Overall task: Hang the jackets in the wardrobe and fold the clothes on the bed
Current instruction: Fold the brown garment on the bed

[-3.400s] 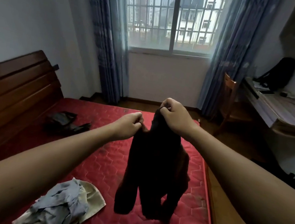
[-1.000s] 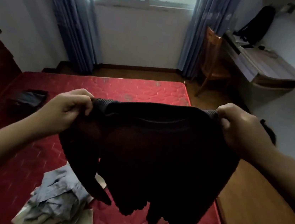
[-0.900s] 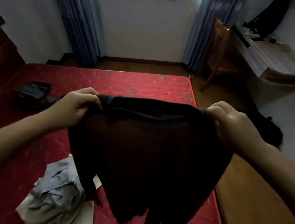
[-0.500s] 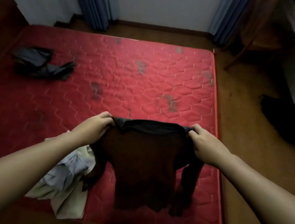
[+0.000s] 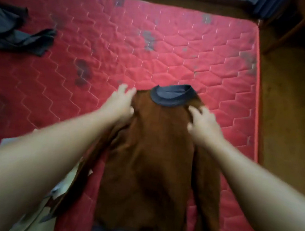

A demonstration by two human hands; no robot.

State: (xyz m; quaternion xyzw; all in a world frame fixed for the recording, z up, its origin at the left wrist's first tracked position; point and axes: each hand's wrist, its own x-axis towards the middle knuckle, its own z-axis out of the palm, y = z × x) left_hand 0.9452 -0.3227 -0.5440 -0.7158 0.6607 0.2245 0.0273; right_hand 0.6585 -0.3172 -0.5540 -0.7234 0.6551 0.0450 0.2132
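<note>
Head view: brown sweater [image 5: 147, 162], grey collar [image 5: 171, 96], flat on red mattress [image 5: 175, 47]; left hand [image 5: 119, 104], right hand [image 5: 202, 123] fingers spread on shoulders.

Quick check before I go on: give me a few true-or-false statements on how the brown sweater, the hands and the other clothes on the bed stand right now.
1. The brown sweater lies on the red mattress, with its grey collar pointing away from the person. True.
2. Both hands hold the sweater up in the air. False: the left hand and right hand rest at its shoulders with fingers spread, and it lies on the mattress.
3. A dark garment lies at the mattress's far left, apart from the sweater. True.
4. The sweater is folded into a small square. False: it lies at full length, unfolded.
</note>
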